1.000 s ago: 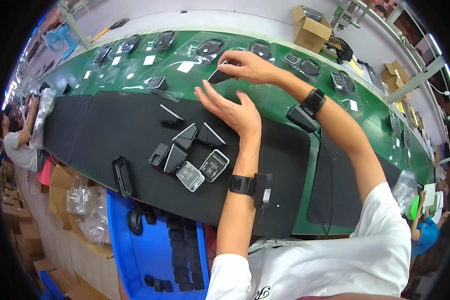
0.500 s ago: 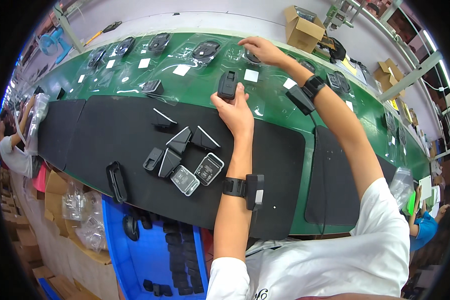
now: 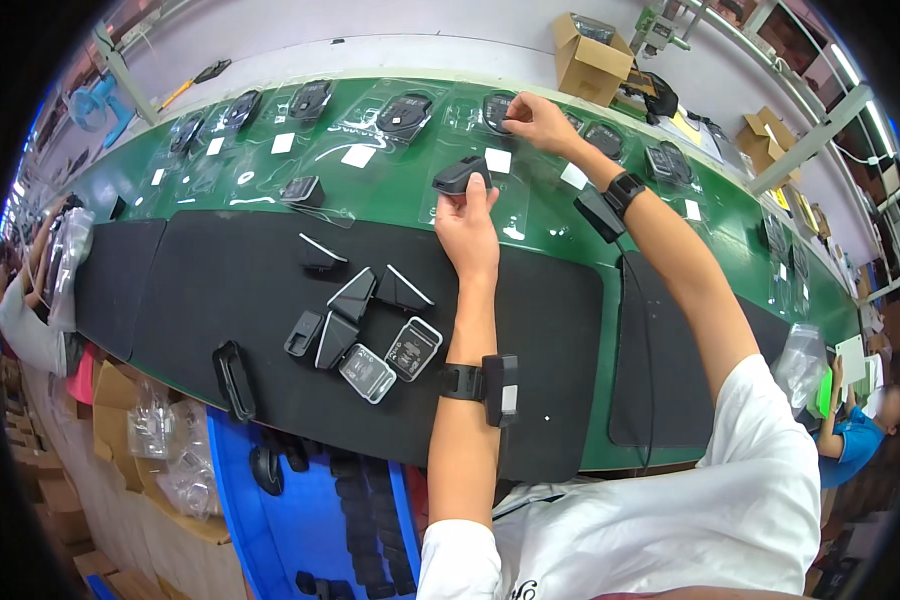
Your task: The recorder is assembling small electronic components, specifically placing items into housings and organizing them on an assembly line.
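Note:
My left hand (image 3: 468, 232) grips a small black plastic device (image 3: 459, 177), held up over the green table, its narrow side toward me. Further off, the fingers of my right hand (image 3: 544, 126) are bent together at the edge of a round black part (image 3: 496, 113) lying in clear plastic packaging. What is between these fingertips is too small to make out. On the black mat left of my left forearm are several black wedge-shaped pieces (image 3: 353, 293), two flat pieces with pale rims (image 3: 414, 349) and a small black holder (image 3: 303, 332).
More black parts in clear packaging (image 3: 406, 116) line the green table (image 3: 410, 180), with white paper squares. A black oblong frame (image 3: 233, 380) lies by the mat's near edge. Below stands a blue bin (image 3: 232, 470) of black parts. An open carton (image 3: 590, 62) stands at the back.
The device in my left hand has tipped from upright to nearly level. My right hand has gone from spread over the black part to bent fingers at its right edge.

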Demonstrator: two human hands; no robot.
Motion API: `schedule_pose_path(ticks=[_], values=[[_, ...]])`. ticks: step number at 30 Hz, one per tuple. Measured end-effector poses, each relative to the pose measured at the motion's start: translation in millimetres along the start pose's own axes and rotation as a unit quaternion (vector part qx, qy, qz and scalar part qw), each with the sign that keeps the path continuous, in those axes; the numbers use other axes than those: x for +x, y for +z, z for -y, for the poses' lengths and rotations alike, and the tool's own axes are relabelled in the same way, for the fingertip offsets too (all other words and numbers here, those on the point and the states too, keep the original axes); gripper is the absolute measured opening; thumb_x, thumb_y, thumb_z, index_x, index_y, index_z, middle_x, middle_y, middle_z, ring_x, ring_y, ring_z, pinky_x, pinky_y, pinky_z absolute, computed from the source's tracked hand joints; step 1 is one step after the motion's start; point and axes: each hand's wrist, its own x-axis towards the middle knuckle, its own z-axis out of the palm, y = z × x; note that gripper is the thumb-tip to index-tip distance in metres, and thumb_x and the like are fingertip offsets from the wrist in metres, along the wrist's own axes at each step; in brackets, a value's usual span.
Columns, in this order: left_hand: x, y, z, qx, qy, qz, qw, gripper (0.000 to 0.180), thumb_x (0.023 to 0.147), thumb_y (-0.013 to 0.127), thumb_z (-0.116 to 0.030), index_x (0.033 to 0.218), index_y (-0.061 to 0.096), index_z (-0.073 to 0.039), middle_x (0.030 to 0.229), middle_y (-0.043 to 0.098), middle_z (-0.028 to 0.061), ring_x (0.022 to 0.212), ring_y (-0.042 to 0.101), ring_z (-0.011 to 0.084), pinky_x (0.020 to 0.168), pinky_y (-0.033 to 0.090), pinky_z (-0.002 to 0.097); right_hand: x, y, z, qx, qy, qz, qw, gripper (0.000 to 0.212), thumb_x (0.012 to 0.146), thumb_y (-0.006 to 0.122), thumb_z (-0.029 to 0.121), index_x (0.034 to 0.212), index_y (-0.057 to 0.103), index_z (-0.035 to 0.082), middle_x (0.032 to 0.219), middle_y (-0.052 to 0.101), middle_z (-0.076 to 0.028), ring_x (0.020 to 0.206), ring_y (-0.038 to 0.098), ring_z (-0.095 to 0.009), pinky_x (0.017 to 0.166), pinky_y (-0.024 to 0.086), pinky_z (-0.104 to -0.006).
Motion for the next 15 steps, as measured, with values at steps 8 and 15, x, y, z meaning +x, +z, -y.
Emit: schedule_pose_path(ticks=[8, 15], values=[[-0.6, -7.8, 3.6, -0.026, 0.033, -0.036, 0.998, 0.036, 0.085, 0.07, -0.001, 0.11, 0.045, -0.001, 0.113, 0.058, 0.0155, 0.101, 0.064, 0.02, 0.087, 0.058, 0.0338, -71.5, 1.7, 102.8, 0.297, 0.037, 0.031, 0.954, 0.037, 0.09, 0.068, 0.011, 0.124, 0.059, 0.0, 0.096, 0.069, -0.006, 0.086, 0.064, -0.011, 0.081, 0.052, -0.0268], [-9.1, -2.8, -4.5, 0.293, 0.125, 0.007, 0.948, 0.069, 0.078, 0.079, -0.007, 0.136, 0.044, 0.001, 0.127, 0.052, 0.0172, 0.11, 0.058, 0.0232, 0.093, 0.047, 0.0337, -114.2, 3.4, 123.9, 0.269, 0.011, -0.053, 0.962, 0.026, 0.092, 0.065, 0.01, 0.115, 0.064, -0.001, 0.101, 0.071, -0.008, 0.094, 0.067, -0.014, 0.085, 0.054, -0.0276]])
